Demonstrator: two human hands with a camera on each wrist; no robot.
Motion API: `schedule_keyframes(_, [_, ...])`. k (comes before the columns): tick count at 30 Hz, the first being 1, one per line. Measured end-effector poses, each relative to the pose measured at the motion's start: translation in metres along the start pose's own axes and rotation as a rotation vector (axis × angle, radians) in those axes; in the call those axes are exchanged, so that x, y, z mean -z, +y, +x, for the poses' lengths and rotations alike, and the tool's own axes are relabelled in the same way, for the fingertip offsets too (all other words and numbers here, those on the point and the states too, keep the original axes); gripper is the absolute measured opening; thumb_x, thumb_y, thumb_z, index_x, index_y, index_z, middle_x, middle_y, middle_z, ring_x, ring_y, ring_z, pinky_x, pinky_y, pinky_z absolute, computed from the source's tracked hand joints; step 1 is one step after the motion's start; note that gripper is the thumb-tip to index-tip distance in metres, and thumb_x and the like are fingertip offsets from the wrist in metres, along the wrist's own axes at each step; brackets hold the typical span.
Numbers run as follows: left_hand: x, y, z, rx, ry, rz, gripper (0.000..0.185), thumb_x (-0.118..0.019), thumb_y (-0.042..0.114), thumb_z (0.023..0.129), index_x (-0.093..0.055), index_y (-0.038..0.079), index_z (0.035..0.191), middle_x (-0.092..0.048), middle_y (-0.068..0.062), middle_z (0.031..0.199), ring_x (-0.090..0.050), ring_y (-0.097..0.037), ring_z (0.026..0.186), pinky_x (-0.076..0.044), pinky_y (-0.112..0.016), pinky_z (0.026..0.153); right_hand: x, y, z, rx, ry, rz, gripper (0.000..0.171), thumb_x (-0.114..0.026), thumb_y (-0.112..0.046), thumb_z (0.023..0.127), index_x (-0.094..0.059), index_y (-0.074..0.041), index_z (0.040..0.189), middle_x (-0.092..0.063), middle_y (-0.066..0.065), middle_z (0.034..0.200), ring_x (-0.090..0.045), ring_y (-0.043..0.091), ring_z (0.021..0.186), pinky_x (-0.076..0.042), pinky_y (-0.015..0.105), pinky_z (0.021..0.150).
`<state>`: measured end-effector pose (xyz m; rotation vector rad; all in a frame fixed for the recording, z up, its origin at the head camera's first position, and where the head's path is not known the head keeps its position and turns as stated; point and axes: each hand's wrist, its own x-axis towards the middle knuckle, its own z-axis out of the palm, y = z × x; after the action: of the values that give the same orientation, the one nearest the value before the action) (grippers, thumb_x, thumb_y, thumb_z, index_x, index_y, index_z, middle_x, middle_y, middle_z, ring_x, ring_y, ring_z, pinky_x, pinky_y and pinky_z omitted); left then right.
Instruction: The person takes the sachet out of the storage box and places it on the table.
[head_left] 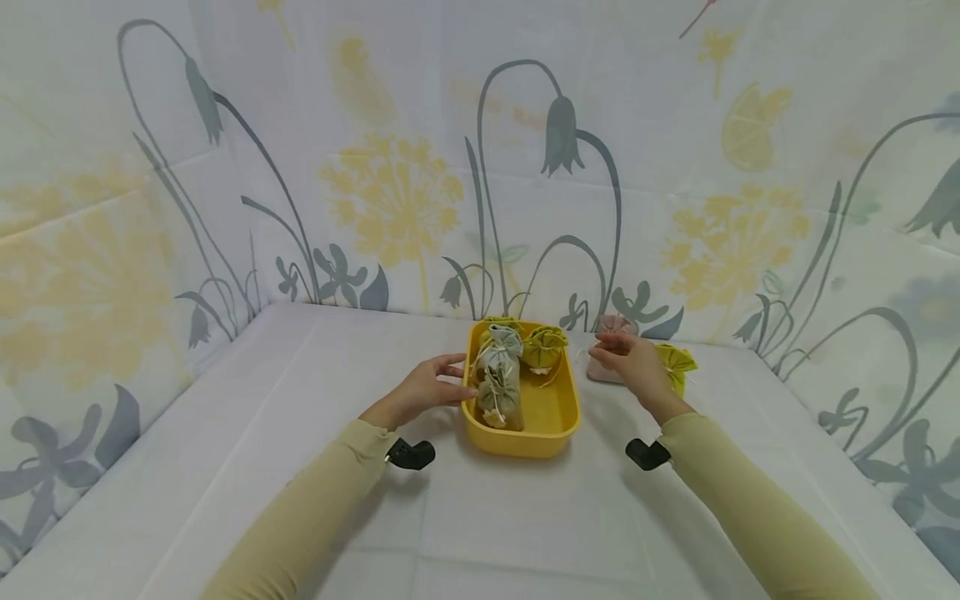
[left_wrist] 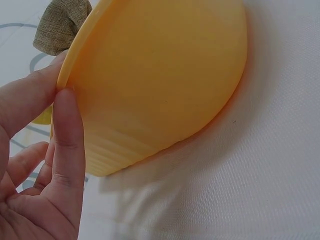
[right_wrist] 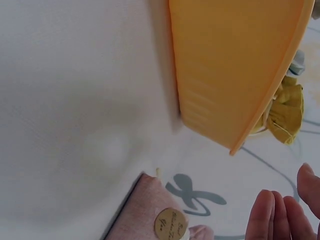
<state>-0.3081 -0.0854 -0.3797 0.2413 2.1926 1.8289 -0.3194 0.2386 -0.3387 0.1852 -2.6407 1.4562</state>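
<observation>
My left hand (head_left: 423,390) pinches the left rim of a yellow plastic bin (head_left: 553,410), its thumb and fingers meeting at the edge in the left wrist view. Inside the bin lie several small drawstring pouches: an olive-grey pouch (head_left: 498,396) in front, a light grey pouch (head_left: 504,343) behind it, and a mustard-yellow pouch (head_left: 545,343) at the far right corner. To the bin's right, my right hand (head_left: 639,365) hovers with relaxed fingers and holds nothing. It partly covers a pink pouch (head_left: 602,373), whose round paper label (right_wrist: 170,224) shows in the right wrist view.
Another yellow pouch (head_left: 678,360) lies right of the right hand, partly behind the wrist. The white-covered table (head_left: 480,517) ends at a flower-patterned cloth (head_left: 397,208) at the back and sides.
</observation>
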Motion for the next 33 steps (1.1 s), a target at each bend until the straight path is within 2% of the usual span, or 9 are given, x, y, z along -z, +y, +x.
schedule_keyframes(5, [0.000, -0.001, -0.001, -0.003, -0.008, -0.002, 0.075, -0.076, 0.010, 0.078, -0.037, 0.007, 0.142, -0.049, -0.016, 0.120, -0.061, -0.022, 0.095, -0.055, -0.033, 0.078, -0.004, -0.003, 0.010, 0.010, -0.008, -0.075, 0.043, -0.065, -0.024, 0.089, -0.056, 0.000, 0.124, -0.058, 0.016, 0.112, -0.056, 0.026, 0.099, -0.053, 0.026, 0.079])
schedule_keyframes(9, [0.001, -0.001, -0.001, 0.006, -0.002, 0.002, 0.075, -0.077, 0.011, 0.077, -0.039, 0.008, 0.141, -0.050, -0.014, 0.119, -0.062, -0.021, 0.094, -0.055, -0.032, 0.077, -0.007, -0.004, 0.017, 0.020, -0.020, -0.108, 0.045, -0.066, -0.027, 0.088, -0.057, -0.001, 0.123, -0.059, 0.015, 0.110, -0.057, 0.027, 0.099, -0.052, 0.024, 0.077])
schedule_keyframes(20, [0.001, 0.000, -0.002, 0.003, -0.007, 0.006, 0.074, -0.076, 0.011, 0.078, -0.038, 0.008, 0.142, -0.049, -0.016, 0.121, -0.061, -0.022, 0.095, -0.055, -0.033, 0.078, -0.016, -0.012, 0.027, 0.095, -0.087, -0.136, 0.045, -0.067, -0.022, 0.087, -0.056, 0.001, 0.124, -0.062, 0.018, 0.110, -0.058, 0.030, 0.103, -0.048, 0.042, 0.090])
schedule_keyframes(33, [0.001, 0.002, -0.001, 0.012, 0.001, 0.012, 0.075, -0.077, 0.012, 0.078, -0.038, 0.010, 0.142, -0.050, -0.015, 0.121, -0.061, -0.021, 0.095, -0.055, -0.032, 0.078, -0.022, -0.024, 0.034, 0.102, -0.172, -0.122, 0.045, -0.067, -0.016, 0.087, -0.054, 0.000, 0.127, -0.058, 0.019, 0.116, -0.056, 0.031, 0.106, -0.048, 0.042, 0.090])
